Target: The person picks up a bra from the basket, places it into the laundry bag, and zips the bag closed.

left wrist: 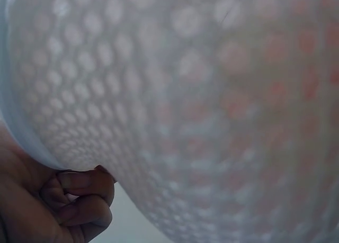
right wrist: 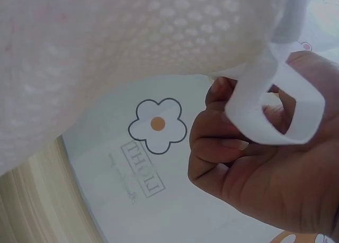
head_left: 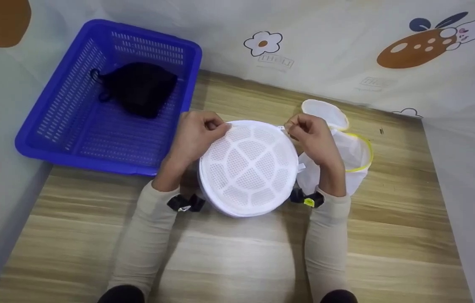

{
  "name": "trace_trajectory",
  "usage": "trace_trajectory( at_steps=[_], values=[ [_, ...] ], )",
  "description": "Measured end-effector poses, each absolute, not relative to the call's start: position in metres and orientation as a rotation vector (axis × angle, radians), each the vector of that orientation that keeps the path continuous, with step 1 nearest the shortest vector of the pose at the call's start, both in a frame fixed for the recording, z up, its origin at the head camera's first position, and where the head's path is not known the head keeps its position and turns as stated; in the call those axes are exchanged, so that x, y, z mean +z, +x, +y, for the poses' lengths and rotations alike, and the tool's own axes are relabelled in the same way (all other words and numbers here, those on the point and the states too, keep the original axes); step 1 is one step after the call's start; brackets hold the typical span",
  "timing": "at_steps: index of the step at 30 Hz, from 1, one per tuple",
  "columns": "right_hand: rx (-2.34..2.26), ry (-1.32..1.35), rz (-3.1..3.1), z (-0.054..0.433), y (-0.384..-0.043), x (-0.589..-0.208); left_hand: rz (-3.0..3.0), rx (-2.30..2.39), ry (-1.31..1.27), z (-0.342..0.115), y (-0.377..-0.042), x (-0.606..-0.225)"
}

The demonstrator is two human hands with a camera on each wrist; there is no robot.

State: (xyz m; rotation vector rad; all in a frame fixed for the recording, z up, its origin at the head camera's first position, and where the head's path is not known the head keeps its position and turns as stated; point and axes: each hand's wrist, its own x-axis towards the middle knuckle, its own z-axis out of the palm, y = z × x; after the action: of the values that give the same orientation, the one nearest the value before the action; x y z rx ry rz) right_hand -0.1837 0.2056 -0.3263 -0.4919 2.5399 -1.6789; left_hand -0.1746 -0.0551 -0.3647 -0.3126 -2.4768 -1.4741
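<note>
Left hand (head_left: 195,136), right hand (head_left: 314,136): bare. Sleeves (head_left: 141,235): two, long, pale beige. Wrist units (head_left: 186,203): two, black, angular; yellow label (head_left: 309,202) on right. Black coverings (head_left: 122,294) near elbows.

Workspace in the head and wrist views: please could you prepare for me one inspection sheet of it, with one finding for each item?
Surface: wood-grain table; small dark mark at the far right.
Job's things: round white mesh bag, held between both hands.
Clutter: blue basket with a black pouch inside; white bag with yellow rim; white oval piece.
Hands: left hand pinches the mesh bag's edge; right hand pinches at its far right edge, exact part unclear, beside a white loop.
Cables: nothing seen.
Surroundings: pale printed sheeting behind.
</note>
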Motion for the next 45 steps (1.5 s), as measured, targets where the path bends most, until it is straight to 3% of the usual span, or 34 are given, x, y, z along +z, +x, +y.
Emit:
trace_trajectory(
  at_steps=[21,45],
  values=[
    [-1.717,-0.489,2.537,0.219,-0.197,-0.353,-2.473,-1.496,-0.312,-0.055,-0.176,-0.364],
    [-1.649,-0.477,2.563,0.208,-0.182,-0.324,-2.452,-1.529,-0.239,-0.063,-0.177,-0.364]
  ],
)
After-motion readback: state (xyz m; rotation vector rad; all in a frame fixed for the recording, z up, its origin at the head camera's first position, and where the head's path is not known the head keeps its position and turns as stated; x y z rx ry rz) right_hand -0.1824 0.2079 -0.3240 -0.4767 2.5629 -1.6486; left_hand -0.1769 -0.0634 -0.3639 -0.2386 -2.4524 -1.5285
